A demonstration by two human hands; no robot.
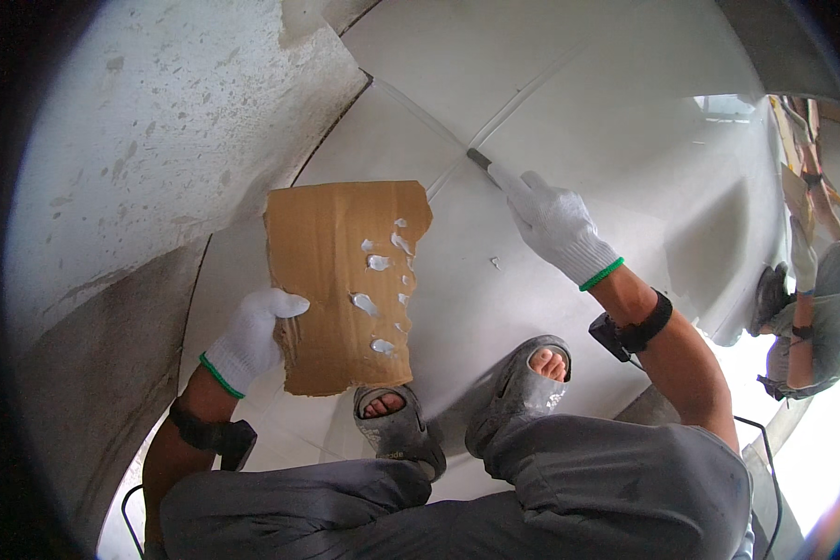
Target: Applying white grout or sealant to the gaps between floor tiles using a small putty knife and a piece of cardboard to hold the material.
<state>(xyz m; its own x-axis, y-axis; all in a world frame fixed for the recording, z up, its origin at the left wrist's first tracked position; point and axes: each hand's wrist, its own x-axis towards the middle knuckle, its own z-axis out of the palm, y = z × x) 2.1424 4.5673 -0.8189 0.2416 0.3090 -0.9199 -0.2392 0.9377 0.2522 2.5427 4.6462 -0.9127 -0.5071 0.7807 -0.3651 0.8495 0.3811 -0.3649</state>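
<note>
My left hand (249, 338), in a white knit glove with a green cuff, grips a torn piece of brown cardboard (319, 280) by its left edge, thumb on top. Several dabs of white paste (364, 303) dot the right half of the cardboard. Farther right, my gloved right hand (553, 219) is closed round a slim dark flat-tipped tool (479, 159), most of it hidden by the fingers. Its tip rests at the crossing of the joints between pale floor tiles (625, 112). Whitish lines run along the joint (523, 101) beyond the tip.
A stained, pale wall (149, 131) rises on the left, with a dark gap along its foot. My feet, in grey sandals (518, 392), stand on the tiles close to me. A small crumb (495, 263) lies on the floor. At the far right another person (817, 308) crouches.
</note>
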